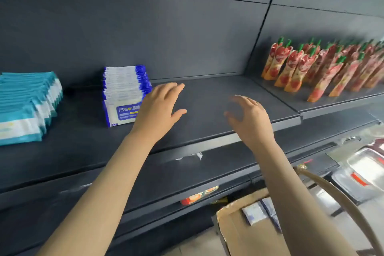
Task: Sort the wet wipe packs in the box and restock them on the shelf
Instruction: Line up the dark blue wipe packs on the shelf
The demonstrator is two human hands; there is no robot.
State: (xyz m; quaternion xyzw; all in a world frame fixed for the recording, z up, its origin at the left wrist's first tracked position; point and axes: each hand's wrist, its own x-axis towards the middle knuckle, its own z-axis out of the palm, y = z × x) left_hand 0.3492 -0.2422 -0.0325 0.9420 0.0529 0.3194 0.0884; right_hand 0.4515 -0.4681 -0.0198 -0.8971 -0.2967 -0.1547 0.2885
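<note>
1. Dark grey shelving fills your view, and the shelf (207,93) before you carries the stock.
2. Teal wet wipe packs (27,106) stand in a row at its left edge. Blue-and-white wet wipe packs (124,93) stand in a second row, apart to the right.
3. Your left hand (158,108) is released, fingers straight and empty, just beside the blue-and-white row's front pack; contact cannot be told.
4. Your right hand (249,118), blurred, hangs loosely curled and empty over the shelf's front edge.
5. Red pouches (322,66) stand at the right end.
6. Below, a cardboard box (239,233) holds more packs (254,213).
</note>
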